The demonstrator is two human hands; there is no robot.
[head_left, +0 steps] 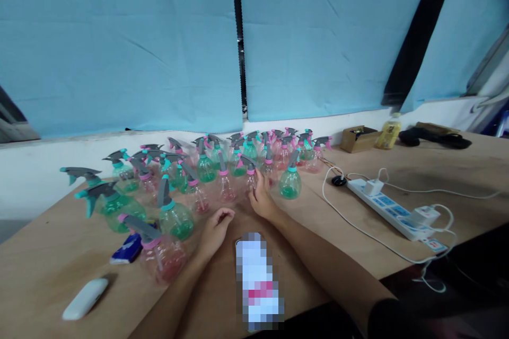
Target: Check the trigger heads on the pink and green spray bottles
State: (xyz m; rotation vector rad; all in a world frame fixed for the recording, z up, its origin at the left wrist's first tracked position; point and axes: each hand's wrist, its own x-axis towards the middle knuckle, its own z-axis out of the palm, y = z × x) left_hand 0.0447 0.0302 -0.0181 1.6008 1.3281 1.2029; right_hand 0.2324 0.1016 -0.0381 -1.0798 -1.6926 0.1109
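My right hand (260, 196) has its fingers around the side of a clear pink spray bottle (250, 183) with a grey and pink trigger head. The bottle stands upright among the others, partly hidden by the fingers. My left hand (217, 226) rests near the table surface with its fingers curled together, and nothing shows in it. Nearest to it are a green spray bottle (176, 221) and a pink spray bottle (164, 259). Between my forearms lies a phone (258, 280) with a blurred-out screen.
Several more pink and green spray bottles (207, 168) crowd the wooden table (318, 222) towards the wall. A white case (85, 299) and a blue packet (127, 249) lie left. Right are a power strip (387, 209) with cables, a small cardboard box (358, 139) and a yellow drink bottle (388, 134).
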